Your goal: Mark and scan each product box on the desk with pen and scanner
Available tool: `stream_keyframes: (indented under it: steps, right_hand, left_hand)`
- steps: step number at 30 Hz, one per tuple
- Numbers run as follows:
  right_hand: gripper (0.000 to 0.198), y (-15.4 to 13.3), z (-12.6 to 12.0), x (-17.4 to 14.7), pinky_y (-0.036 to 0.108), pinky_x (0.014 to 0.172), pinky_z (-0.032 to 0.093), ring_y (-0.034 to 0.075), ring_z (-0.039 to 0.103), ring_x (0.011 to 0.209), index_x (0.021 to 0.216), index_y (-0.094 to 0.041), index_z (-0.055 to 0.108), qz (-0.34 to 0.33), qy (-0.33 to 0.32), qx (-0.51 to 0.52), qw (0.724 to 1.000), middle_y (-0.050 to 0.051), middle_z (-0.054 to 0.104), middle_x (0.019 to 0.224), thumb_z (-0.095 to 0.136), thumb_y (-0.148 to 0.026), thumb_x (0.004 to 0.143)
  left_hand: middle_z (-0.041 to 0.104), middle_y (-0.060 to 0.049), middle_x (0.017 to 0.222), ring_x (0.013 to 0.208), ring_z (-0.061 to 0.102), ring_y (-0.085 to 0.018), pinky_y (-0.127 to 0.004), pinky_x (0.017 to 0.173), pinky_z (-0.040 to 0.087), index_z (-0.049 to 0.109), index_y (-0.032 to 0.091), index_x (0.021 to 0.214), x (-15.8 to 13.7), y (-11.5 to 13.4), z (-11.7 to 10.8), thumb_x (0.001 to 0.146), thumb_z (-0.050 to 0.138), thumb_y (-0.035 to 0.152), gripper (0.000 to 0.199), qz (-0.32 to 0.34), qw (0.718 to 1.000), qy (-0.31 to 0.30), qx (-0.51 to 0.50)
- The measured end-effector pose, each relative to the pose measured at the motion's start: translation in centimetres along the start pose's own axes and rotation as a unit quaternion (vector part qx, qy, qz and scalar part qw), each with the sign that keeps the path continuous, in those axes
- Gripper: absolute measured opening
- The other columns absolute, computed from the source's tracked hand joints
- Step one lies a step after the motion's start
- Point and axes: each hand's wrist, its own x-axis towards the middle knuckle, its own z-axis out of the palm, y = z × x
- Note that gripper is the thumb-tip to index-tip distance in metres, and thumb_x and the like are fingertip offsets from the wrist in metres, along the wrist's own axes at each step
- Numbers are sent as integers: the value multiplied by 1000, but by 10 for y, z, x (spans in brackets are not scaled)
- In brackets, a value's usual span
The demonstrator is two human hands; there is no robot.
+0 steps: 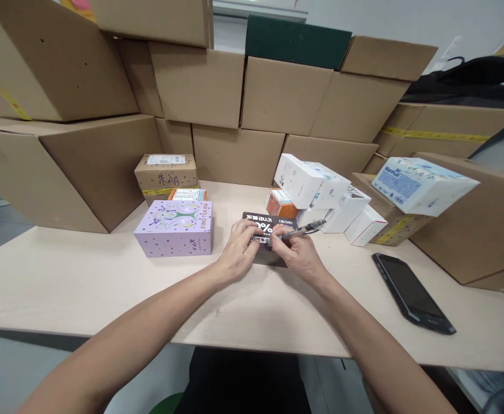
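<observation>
A small black box (273, 259) with white and orange print lies on the table in front of me. My left hand (239, 247) grips its left side, fingers bent over the top face. In my right hand (297, 253) is a pen (306, 228), pinched near its lower end and slanting up to the right. The pen's tip is hidden behind my fingers, so I cannot tell whether it touches the box. The right hand rests against the box's right side. A lilac box (174, 236) stands left of my left hand.
Behind the work spot rise stacked cardboard boxes (239, 152). White boxes (299, 179) and an orange box (280, 204) stand at back right, beside a tissue pack (420, 181). A black handheld device (411, 293) lies right. A small labelled carton (165, 172) stands back left.
</observation>
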Motion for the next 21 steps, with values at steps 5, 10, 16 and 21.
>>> stream_keyframes:
  steps: [5, 10, 16, 21]
  right_hand:
    - [24, -1, -1, 1, 27, 70, 42, 16, 55, 71, 68, -22, 52, 0, -10, -2, 1000, 0, 59, 74, 50, -36, 88]
    - [22, -1, -3, 0, 27, 70, 42, 15, 54, 71, 71, -22, 54, -1, -9, -2, 1000, 0, 59, 76, 50, -35, 89]
    - [28, 2, -3, -1, 28, 70, 42, 16, 57, 74, 68, -22, 54, 6, -24, 0, 1000, 1, 61, 76, 51, -38, 90]
    - [27, 10, -14, 0, 26, 53, 38, 14, 47, 50, 80, -24, 54, 116, 56, 76, 989, -5, 50, 54, 50, -49, 91]
  left_hand:
    - [56, -7, 122, 128, 44, -23, -45, 116, 35, 61, 22, 106, 0, 0, 0, 91, 44, 16, 23, 3, 1000, 0, 2]
    - [56, -7, 122, 128, 43, -22, -44, 116, 34, 60, 22, 107, 0, 1, 0, 91, 44, 16, 23, 1, 1000, 0, 1]
    - [56, -7, 123, 128, 44, -23, -44, 115, 35, 60, 23, 106, 0, 2, -1, 91, 45, 16, 23, -2, 1000, -4, 8]
    - [55, -7, 123, 129, 43, -23, -45, 116, 34, 60, 23, 108, 0, 0, -1, 92, 44, 17, 23, 0, 1000, -7, 7]
